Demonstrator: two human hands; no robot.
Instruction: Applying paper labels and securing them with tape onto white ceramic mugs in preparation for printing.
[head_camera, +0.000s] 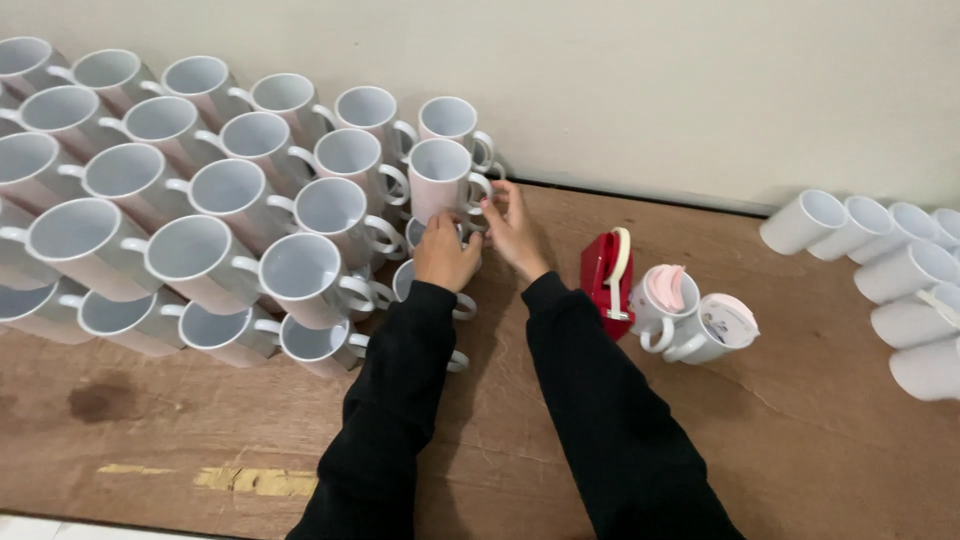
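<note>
Two hands: both are placed on one white mug (440, 180) at the right end of the stacked rows, near the wall (650, 90).
Left hand (445, 250): fingers are curled against the mug's lower body; a full grip cannot be confirmed.
Right hand (512, 228): fingers are bent around the handle side of the mug, touching it.
Mug: it is held upright with its mouth towards the camera, set on top of lower mugs, just beside its neighbours.
Sleeves (590, 400): black, long, both arms covered to the wrist.
Stack (200, 200): many white mugs are laid in tiered rows, mouths up, handles to the right, filling the left side.
Dispenser (607, 278): red tape holder, stood just right of the right wrist.
Pair (690, 315): two mugs with pinkish sheets tucked inside are laid on their sides, touching the dispenser.
Group (890, 270): more white mugs are laid on their sides at the right edge, well apart.
Board (200, 440): brown wooden surface, stained at the left.
</note>
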